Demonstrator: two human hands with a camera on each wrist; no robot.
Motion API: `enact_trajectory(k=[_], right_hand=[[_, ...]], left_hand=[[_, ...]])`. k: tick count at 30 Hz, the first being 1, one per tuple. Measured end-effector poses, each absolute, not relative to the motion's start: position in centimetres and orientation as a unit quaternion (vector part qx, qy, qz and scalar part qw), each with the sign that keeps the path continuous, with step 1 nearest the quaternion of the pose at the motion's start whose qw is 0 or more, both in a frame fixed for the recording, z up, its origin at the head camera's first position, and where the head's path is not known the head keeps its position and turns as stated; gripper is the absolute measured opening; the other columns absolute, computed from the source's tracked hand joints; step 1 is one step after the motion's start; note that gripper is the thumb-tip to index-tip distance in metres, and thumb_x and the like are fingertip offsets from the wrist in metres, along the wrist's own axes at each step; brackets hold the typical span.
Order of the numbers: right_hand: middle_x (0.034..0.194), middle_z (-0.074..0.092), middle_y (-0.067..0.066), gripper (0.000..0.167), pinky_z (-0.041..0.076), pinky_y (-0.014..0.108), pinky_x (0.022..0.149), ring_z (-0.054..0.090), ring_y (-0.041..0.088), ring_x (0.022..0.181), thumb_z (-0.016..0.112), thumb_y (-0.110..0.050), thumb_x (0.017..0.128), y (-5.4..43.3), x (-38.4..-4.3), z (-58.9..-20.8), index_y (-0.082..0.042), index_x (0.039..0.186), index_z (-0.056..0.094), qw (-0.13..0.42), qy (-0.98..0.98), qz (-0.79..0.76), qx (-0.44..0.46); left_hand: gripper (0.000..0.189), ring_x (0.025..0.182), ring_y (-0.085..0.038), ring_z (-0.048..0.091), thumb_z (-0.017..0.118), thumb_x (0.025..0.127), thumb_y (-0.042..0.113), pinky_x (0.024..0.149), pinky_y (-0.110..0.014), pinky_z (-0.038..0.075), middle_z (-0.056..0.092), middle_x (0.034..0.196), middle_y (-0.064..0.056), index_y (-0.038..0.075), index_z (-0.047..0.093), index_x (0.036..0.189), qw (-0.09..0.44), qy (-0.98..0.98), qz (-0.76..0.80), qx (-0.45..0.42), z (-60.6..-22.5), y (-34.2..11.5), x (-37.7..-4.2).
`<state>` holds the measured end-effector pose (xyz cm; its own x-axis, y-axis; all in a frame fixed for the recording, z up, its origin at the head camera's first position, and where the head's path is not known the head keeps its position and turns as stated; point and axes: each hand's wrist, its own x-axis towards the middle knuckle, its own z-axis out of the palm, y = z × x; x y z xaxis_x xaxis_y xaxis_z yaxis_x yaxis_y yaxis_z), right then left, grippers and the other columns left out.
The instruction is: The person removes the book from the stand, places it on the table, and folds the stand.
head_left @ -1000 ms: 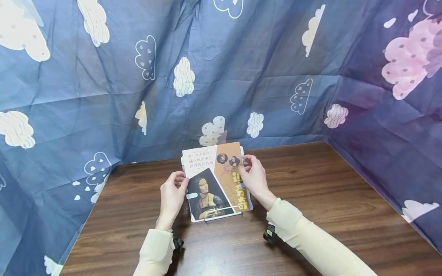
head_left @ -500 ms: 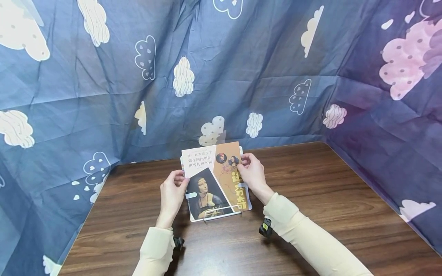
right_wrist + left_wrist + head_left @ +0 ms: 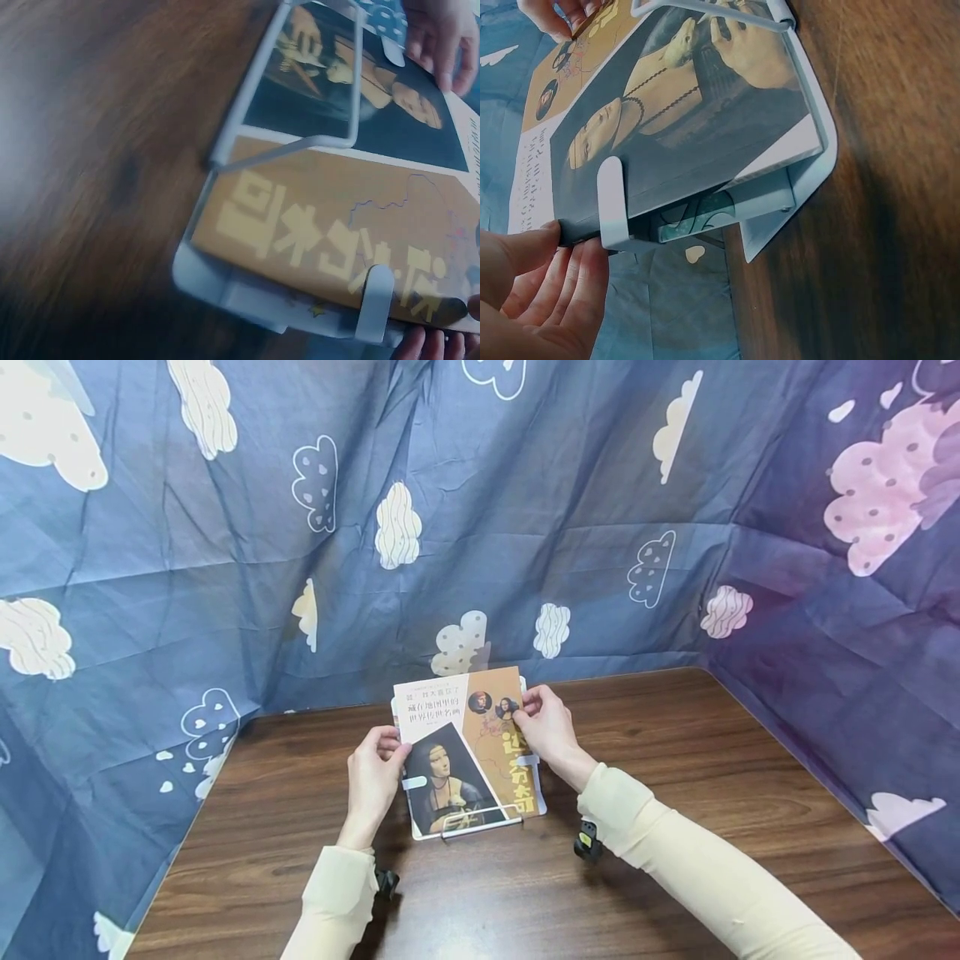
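Note:
A paperback book (image 3: 487, 752) with a portrait painting and yellow lettering on its cover leans on a white book stand (image 3: 542, 802), its print upside down in the head view. My left hand (image 3: 375, 777) pinches the book's left edge, thumb on the cover and fingers behind. On the right edge my right hand (image 3: 551, 727) holds it the same way, close to the two small round portraits. White side clips (image 3: 613, 202) overlap both edges of the cover. Across the bottom runs the stand's wire holder (image 3: 352, 90). The stand's angled back plate shows beneath the book in the left wrist view.
The stand rests on a brown wood-grain table (image 3: 675, 760). Behind and beside the table hangs a blue curtain (image 3: 480, 552) with a cloud print. Each wrist carries a small black camera (image 3: 587, 841) below a cream sleeve.
My right hand has slid slightly inward and its thumb reaches a little further over the cover. My left hand, the book and the stand look nearly still.

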<state>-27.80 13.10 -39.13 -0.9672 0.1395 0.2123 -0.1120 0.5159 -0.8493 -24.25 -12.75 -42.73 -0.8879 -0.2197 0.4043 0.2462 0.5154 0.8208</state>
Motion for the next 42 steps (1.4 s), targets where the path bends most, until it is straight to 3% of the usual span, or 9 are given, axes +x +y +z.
enact_trajectory(k=[7,15,24,34,42], right_hand=[[0.094,0.058,0.009,0.02,0.047,0.032,0.069,0.057,0.021,0.08,0.062,-0.005,0.09,12.9,-27.6,-38.8,-0.004,0.108,0.054,0.115,-0.858,0.501,0.0],[0.097,0.058,0.011,0.02,0.047,0.036,0.076,0.056,0.026,0.089,0.061,-0.004,0.091,12.6,-27.7,-37.5,-0.004,0.109,0.053,0.107,-0.854,0.509,-0.009],[0.097,0.055,0.011,0.018,0.046,0.036,0.075,0.054,0.026,0.089,0.059,-0.004,0.092,12.2,-28.4,-35.1,-0.004,0.109,0.052,0.108,-0.852,0.513,0.008],[0.098,0.055,0.011,0.018,0.048,0.038,0.078,0.055,0.027,0.092,0.056,-0.005,0.094,11.9,-28.6,-32.0,-0.004,0.11,0.05,0.114,-0.851,0.512,0.029],[0.097,0.051,0.009,0.017,0.044,0.033,0.071,0.051,0.023,0.087,0.055,-0.004,0.095,11.9,-28.4,-29.3,-0.004,0.111,0.048,0.132,-0.841,0.522,0.055]], left_hand=[[0.021,0.071,-0.017,0.063,0.075,0.085,0.005,0.058,-0.023,0.047,0.068,0.082,-0.005,0.004,0.067,0.104,0.233,-0.841,-0.489,0.004,-42.4,-13.0,-24.6],[0.02,0.074,-0.021,0.064,0.074,0.087,0.006,0.064,-0.027,0.047,0.068,0.084,-0.008,0.004,0.065,0.104,0.216,-0.849,-0.481,0.0,-41.2,-13.1,-24.9],[0.02,0.069,-0.022,0.066,0.072,0.088,0.004,0.056,-0.023,0.053,0.067,0.085,-0.011,0.001,0.062,0.104,0.212,-0.844,-0.492,-0.016,-39.2,-13.6,-25.9],[0.021,0.073,-0.024,0.066,0.071,0.089,0.004,0.064,-0.035,0.058,0.065,0.088,-0.014,0.0,0.06,0.107,0.221,-0.831,-0.51,-0.03,-36.6,-14.0,-26.3],[0.02,0.074,-0.027,0.067,0.069,0.091,0.005,0.06,-0.026,0.056,0.065,0.088,-0.014,-0.001,0.06,0.108,0.251,-0.831,-0.493,-0.052,-33.8,-14.0,-26.4]])
